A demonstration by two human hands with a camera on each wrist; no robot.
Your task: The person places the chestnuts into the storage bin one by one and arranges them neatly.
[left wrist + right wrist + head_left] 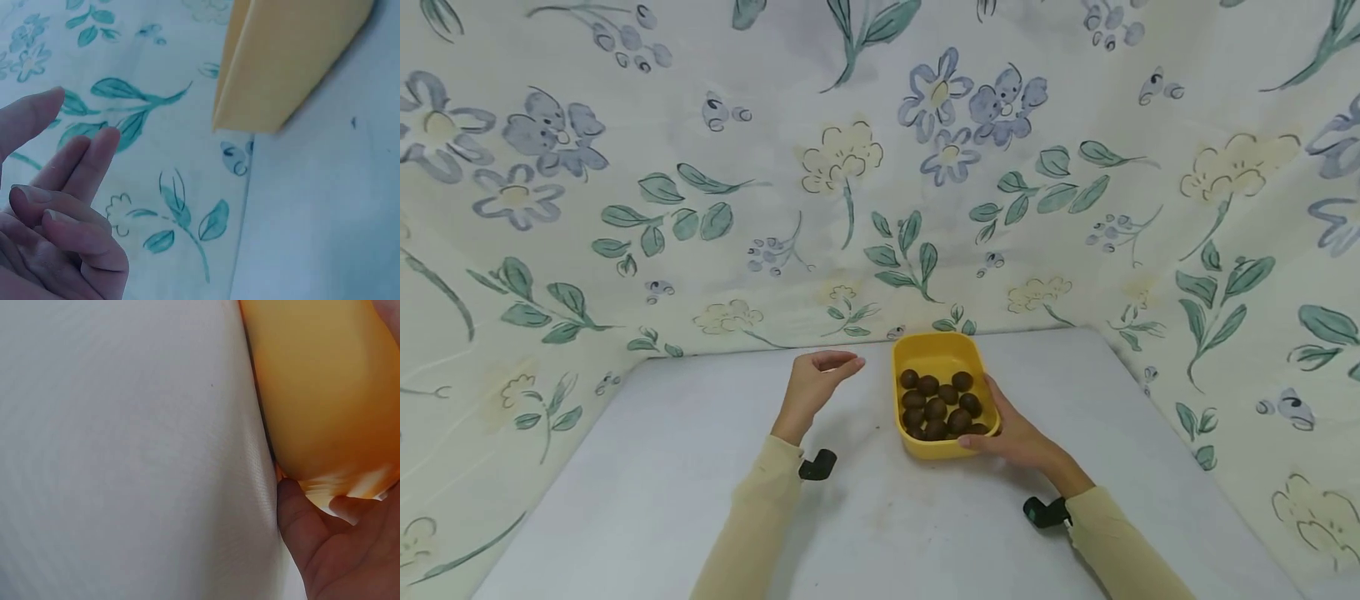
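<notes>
A yellow plastic container (pixel 934 449) stands on the table with several dark brown, roughly round balls (pixel 936 409) in it; their kind is not clear. My right hand (pixel 1018 437) holds the container at its near right corner, thumb over the front rim and fingers along the right side. In the right wrist view, fingers (pixel 300 522) of that hand lie at the container's lower edge (pixel 325 394). To the left of the container, my left hand (pixel 816 390) hovers above the table, apart from it. Its fingers are loosely bent and nothing shows between them in the left wrist view.
The white table (pixel 647 475) reaches back to a hanging cloth (pixel 760 125) printed with flowers and leaves, which also runs along both sides. Each wrist wears a small black camera, one at the left (pixel 817 465) and one at the right (pixel 1045 512).
</notes>
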